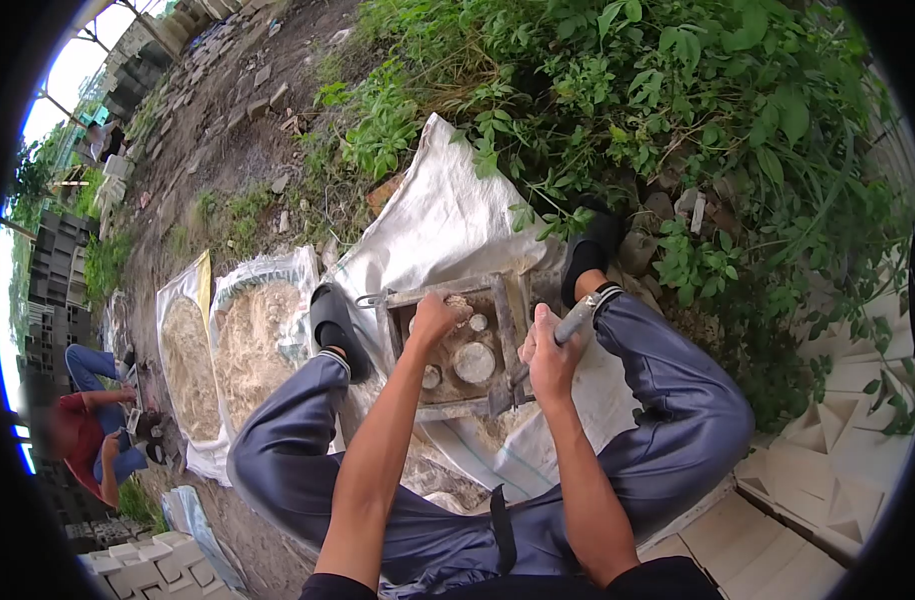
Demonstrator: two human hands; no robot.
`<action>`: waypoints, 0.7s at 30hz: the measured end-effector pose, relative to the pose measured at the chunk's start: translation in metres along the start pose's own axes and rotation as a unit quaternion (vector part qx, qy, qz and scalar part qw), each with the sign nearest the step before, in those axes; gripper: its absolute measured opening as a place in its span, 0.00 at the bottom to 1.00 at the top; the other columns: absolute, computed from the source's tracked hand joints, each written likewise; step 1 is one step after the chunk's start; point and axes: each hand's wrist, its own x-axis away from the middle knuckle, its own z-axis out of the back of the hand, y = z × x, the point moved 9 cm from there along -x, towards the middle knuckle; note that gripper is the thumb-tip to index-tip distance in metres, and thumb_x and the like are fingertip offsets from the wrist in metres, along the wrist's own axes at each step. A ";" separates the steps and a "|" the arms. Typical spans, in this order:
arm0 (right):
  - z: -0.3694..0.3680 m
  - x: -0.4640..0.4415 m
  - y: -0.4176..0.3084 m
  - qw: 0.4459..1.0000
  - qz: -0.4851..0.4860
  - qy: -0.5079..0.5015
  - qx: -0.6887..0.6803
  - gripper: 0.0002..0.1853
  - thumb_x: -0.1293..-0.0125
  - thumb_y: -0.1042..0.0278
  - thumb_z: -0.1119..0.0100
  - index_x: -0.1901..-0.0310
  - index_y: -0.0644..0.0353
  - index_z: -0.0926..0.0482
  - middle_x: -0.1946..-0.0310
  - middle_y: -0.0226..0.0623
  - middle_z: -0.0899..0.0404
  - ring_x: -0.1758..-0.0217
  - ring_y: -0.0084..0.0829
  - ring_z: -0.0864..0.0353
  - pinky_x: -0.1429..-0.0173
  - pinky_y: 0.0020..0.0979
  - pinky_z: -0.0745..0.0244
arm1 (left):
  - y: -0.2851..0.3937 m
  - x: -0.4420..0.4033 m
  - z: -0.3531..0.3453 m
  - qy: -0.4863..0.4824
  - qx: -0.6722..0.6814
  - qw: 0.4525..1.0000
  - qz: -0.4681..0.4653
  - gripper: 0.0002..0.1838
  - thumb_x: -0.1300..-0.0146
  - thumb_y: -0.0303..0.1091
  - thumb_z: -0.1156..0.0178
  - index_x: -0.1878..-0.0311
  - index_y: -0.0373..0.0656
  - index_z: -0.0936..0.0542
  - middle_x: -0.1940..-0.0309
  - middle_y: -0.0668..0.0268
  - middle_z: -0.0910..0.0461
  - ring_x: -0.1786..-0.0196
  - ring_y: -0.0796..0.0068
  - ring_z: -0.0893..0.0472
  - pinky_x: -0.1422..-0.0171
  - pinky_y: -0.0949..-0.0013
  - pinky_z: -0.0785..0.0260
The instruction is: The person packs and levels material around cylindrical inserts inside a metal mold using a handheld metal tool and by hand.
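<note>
Between my legs a wooden mould box (448, 410) lies on a white woven sack, with sandy material and several round grey pieces (474, 362) inside. My left hand (436, 318) reaches into the far left part of the box, its fingers curled down by a sandy lump (460, 304); what they hold is partly hidden. At the box's right side my right hand (552, 352) is closed around a grey rod-shaped tool (578, 318), which slants up toward my right knee. The tool's lower end is hard to make out.
Two opened sacks of sandy powder (263, 325) lie to the left of my foot. Green plants (598, 110) crowd the far right side. Pale blocks (828, 470) are stacked at the right. A person in a red shirt (78, 440) sits at the far left.
</note>
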 end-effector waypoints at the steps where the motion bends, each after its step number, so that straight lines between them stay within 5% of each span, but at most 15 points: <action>1: -0.001 -0.001 0.002 1.000 0.001 -0.007 0.013 0.24 0.28 0.56 0.50 0.82 0.56 0.36 0.88 0.21 0.41 0.87 0.15 0.42 0.82 0.23 0.46 | 0.004 0.002 -0.002 -0.014 0.035 0.999 -0.002 0.29 0.53 0.45 0.29 0.52 0.34 0.20 0.61 0.48 0.17 0.56 0.53 0.17 0.50 0.62 0.26; 5: -0.009 0.004 -0.004 0.998 0.018 -0.013 0.062 0.24 0.28 0.56 0.51 0.82 0.57 0.36 0.88 0.21 0.41 0.86 0.15 0.41 0.82 0.24 0.46 | -0.016 0.000 -0.015 0.007 0.118 0.993 -0.023 0.22 0.47 0.39 0.33 0.52 0.35 0.20 0.62 0.53 0.16 0.57 0.60 0.16 0.51 0.66 0.27; 7: -0.014 0.005 -0.005 0.998 0.024 -0.009 0.058 0.24 0.28 0.56 0.51 0.82 0.54 0.39 0.88 0.20 0.45 0.86 0.15 0.46 0.82 0.25 0.49 | -0.002 0.020 0.002 0.098 0.243 0.963 -0.066 0.15 0.41 0.34 0.39 0.53 0.37 0.20 0.64 0.55 0.16 0.58 0.64 0.17 0.54 0.67 0.27; 9: -0.016 0.007 -0.005 0.998 0.028 -0.004 0.056 0.25 0.28 0.57 0.50 0.82 0.52 0.43 0.88 0.20 0.49 0.87 0.15 0.50 0.82 0.25 0.52 | 0.015 0.058 0.008 0.149 0.005 0.988 -0.028 0.14 0.34 0.36 0.46 0.55 0.32 0.23 0.57 0.52 0.18 0.50 0.56 0.19 0.44 0.61 0.29; 15: -0.009 0.002 0.000 0.999 0.031 -0.003 0.016 0.24 0.28 0.57 0.49 0.82 0.52 0.43 0.87 0.20 0.49 0.87 0.16 0.50 0.81 0.25 0.52 | -0.022 0.066 -0.062 0.161 0.034 0.986 -0.014 0.25 0.34 0.39 0.47 0.41 0.27 0.31 0.47 0.41 0.24 0.41 0.44 0.27 0.36 0.55 0.36; 17: -0.008 0.001 0.000 0.999 0.034 0.000 0.018 0.24 0.28 0.57 0.49 0.81 0.52 0.43 0.87 0.20 0.49 0.87 0.16 0.50 0.81 0.25 0.52 | -0.008 0.063 -0.068 0.163 0.045 0.982 -0.084 0.30 0.34 0.39 0.47 0.36 0.24 0.37 0.42 0.38 0.29 0.39 0.43 0.29 0.33 0.55 0.39; 21: -0.010 0.002 -0.002 0.999 0.036 0.009 0.020 0.24 0.28 0.56 0.49 0.81 0.52 0.43 0.87 0.20 0.49 0.87 0.16 0.50 0.81 0.25 0.52 | 0.017 0.084 -0.073 0.266 -0.153 0.942 -0.137 0.33 0.34 0.39 0.46 0.32 0.29 0.42 0.42 0.42 0.31 0.40 0.48 0.30 0.39 0.52 0.35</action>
